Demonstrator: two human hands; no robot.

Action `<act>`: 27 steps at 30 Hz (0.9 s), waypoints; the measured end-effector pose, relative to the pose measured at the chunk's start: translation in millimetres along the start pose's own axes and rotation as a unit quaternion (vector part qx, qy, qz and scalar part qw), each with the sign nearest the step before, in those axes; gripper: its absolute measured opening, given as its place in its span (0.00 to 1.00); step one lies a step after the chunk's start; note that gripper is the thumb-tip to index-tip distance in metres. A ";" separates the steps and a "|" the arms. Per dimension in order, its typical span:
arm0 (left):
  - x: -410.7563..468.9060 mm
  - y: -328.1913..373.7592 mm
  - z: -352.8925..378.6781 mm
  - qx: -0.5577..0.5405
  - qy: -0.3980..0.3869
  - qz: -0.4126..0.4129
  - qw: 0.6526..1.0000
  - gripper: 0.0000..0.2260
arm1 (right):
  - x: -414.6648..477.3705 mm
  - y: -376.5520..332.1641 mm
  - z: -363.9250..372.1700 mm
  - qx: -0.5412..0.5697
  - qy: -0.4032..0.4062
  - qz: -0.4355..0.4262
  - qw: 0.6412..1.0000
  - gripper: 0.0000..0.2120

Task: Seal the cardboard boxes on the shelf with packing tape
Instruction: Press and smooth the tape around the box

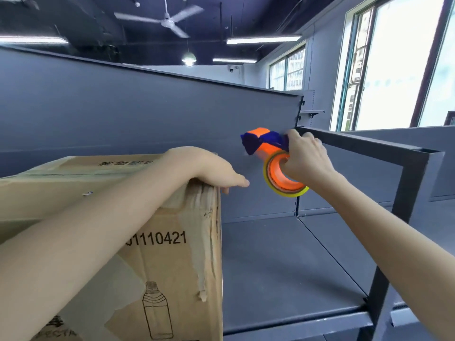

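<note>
A worn cardboard box (170,254) printed with a number and a bottle outline stands on the grey shelf (283,274) at the left. My left hand (211,171) lies palm down over the box's top right edge, fingers hanging past the corner. My right hand (304,156) grips an orange and blue tape dispenser (270,148) holding a roll of clear yellowish tape (285,183). It is held in the air to the right of the box, apart from it. Old tape strips run across the box's top and down its side.
A grey back panel (147,114) rises behind the box. A dark metal frame post and rail (403,183) bound the shelf on the right. Bare shelf surface lies right of the box. Windows (398,62) are at the far right.
</note>
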State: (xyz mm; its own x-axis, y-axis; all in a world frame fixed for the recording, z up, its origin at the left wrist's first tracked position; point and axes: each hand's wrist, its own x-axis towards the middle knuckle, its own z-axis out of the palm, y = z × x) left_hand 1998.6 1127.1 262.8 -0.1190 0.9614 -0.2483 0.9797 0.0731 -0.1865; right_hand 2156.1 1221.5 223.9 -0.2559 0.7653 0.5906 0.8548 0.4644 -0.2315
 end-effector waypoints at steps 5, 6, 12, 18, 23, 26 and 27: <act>-34.3 -43.3 -4.3 -0.134 0.087 0.140 0.977 0.22 | -0.4 -44.1 -25.9 0.028 0.085 -0.006 0.996 0.29; -41.3 -55.1 -2.8 -0.152 0.098 0.141 0.973 0.22 | -0.7 -57.4 -28.2 0.018 0.092 -0.021 0.995 0.32; -74.3 -133.0 27.9 -0.088 0.085 -0.017 0.992 0.17 | -12.9 -155.2 -19.7 -0.085 0.136 -0.168 0.973 0.31; -100.1 -205.0 63.2 -0.096 0.093 -0.112 0.985 0.21 | -27.2 -212.4 6.4 -0.186 0.103 -0.263 0.941 0.30; -105.7 -237.2 84.7 -0.143 0.121 -0.116 0.975 0.22 | -32.5 -221.4 -0.4 -0.158 0.020 -0.265 0.951 0.29; -102.8 -244.8 90.3 -0.147 0.145 -0.109 0.972 0.21 | -45.1 -233.5 -6.4 -0.126 0.020 -0.250 0.960 0.19; -101.8 -246.7 90.0 -0.138 0.146 -0.107 0.974 0.21 | -51.4 -239.8 -5.5 -0.128 0.024 -0.260 0.957 0.21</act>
State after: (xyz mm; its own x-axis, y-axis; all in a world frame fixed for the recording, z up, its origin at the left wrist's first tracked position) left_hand 1754.6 987.3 248.6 -0.3136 0.9479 0.0560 0.9484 0.3098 0.0681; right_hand 1966.8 1068.3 253.3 -0.6608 0.4370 0.6102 0.7018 0.6479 0.2961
